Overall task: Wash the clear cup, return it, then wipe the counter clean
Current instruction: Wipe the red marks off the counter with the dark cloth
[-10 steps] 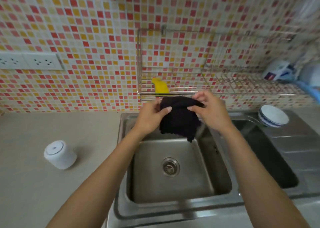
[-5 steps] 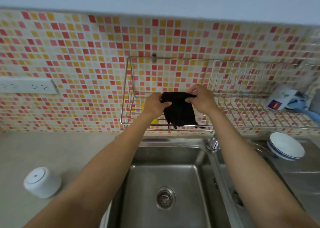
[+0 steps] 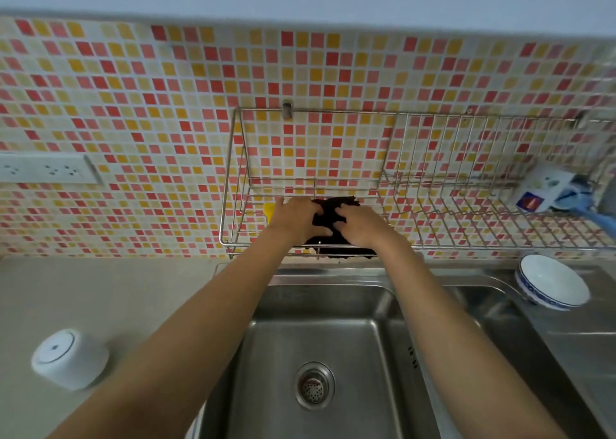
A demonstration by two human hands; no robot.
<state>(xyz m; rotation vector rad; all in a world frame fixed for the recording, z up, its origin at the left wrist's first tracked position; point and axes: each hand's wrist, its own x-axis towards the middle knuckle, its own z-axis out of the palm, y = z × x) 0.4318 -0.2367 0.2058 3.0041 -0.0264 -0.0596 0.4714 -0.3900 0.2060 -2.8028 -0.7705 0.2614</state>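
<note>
A black cloth (image 3: pixel 328 213) lies on the wire wall rack (image 3: pixel 466 238) above the sink, its lower edge hanging through the rack's front bars. My left hand (image 3: pixel 295 220) and my right hand (image 3: pixel 361 225) both rest flat on it with fingers spread, pressing it onto the rack. A white upturned cup-like container (image 3: pixel 70 358) stands on the beige counter (image 3: pixel 116 298) at the left, far from both hands. No plainly clear cup shows.
The steel sink (image 3: pixel 316 355) with its drain lies below my arms. A white bowl with a blue rim (image 3: pixel 553 287) sits on the drainboard at right. A yellow item (image 3: pixel 268 210) and a white and blue bottle (image 3: pixel 543 192) are on the rack. Wall sockets (image 3: pixel 46 169) at left.
My hands carried the black cloth up from over the sink to the rack and laid it down. They now lie flat on it instead of pinching its top edge.
</note>
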